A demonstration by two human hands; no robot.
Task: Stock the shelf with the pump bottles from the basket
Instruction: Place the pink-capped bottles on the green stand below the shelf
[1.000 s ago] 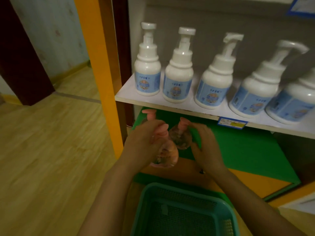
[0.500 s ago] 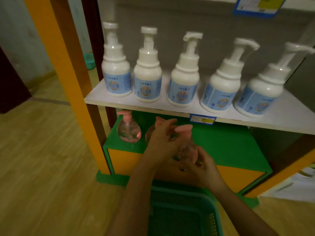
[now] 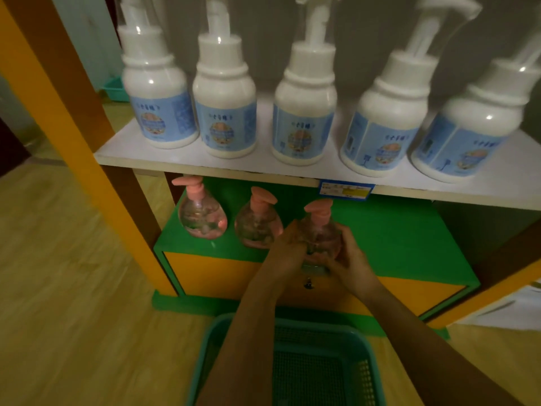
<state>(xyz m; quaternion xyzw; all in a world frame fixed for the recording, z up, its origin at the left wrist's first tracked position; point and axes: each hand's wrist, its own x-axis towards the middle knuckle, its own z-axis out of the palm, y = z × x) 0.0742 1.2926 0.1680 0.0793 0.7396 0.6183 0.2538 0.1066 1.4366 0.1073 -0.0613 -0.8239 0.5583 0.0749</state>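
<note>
Your left hand (image 3: pixel 288 249) and right hand (image 3: pixel 349 259) clasp a round clear pump bottle with a pink dispenser (image 3: pixel 319 227) from both sides, at the front edge of the green lower shelf (image 3: pixel 409 238). Just left of your left hand, two matching bottles (image 3: pixel 202 213) stand side by side on that shelf. The teal plastic mesh basket (image 3: pixel 319 367) lies below your forearms.
</note>
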